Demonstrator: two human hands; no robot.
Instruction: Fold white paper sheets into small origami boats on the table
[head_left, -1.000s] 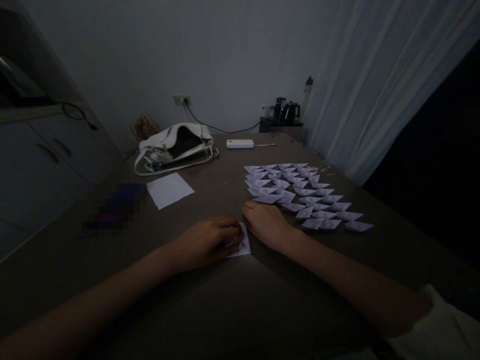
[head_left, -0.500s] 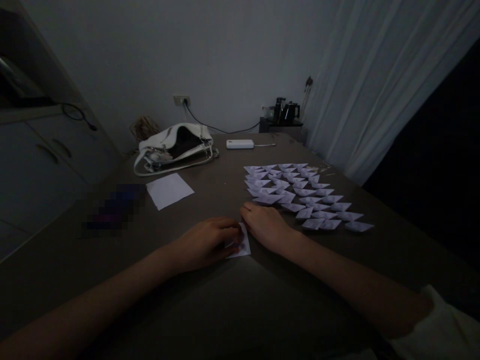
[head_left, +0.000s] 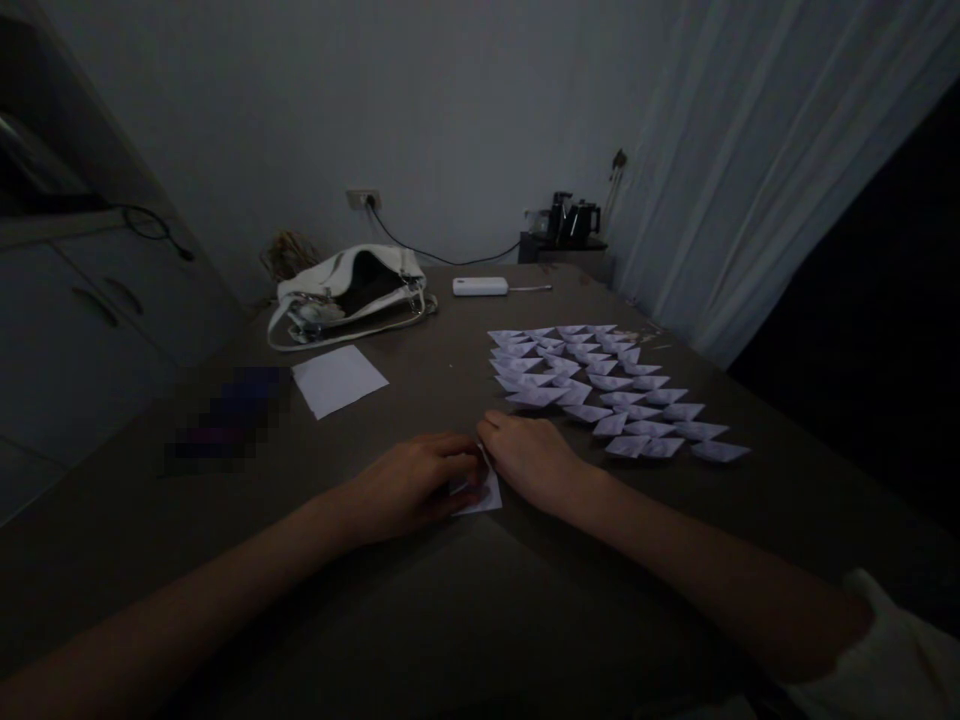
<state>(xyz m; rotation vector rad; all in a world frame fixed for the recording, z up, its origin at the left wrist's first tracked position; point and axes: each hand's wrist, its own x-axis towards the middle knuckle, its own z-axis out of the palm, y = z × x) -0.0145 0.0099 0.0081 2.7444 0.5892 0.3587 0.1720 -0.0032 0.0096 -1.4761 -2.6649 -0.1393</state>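
A small piece of white paper point(head_left: 486, 495) lies on the table in front of me, partly covered by my hands. My left hand point(head_left: 427, 478) rests over its left part, fingers curled and pressed down on it. Along the paper's upper right edge sits my right hand point(head_left: 529, 455), closed, its fingertips at the top of the sheet; the fingers' undersides are hidden. Rows of folded paper boats point(head_left: 585, 375) stand beyond my right hand. Off to the left lies a flat white sheet of paper point(head_left: 340, 381).
A white handbag point(head_left: 352, 290) sits open at the back left, near a white power bank point(head_left: 480, 287) with a short cable. Left of the sheet is a blurred-out dark object point(head_left: 232, 415). A black kettle point(head_left: 580, 222) stands by the wall; a pale curtain point(head_left: 690, 170) hangs at right.
My right hand has shifted very slightly up and left along the paper's edge. My left hand stays nearly still on the paper.
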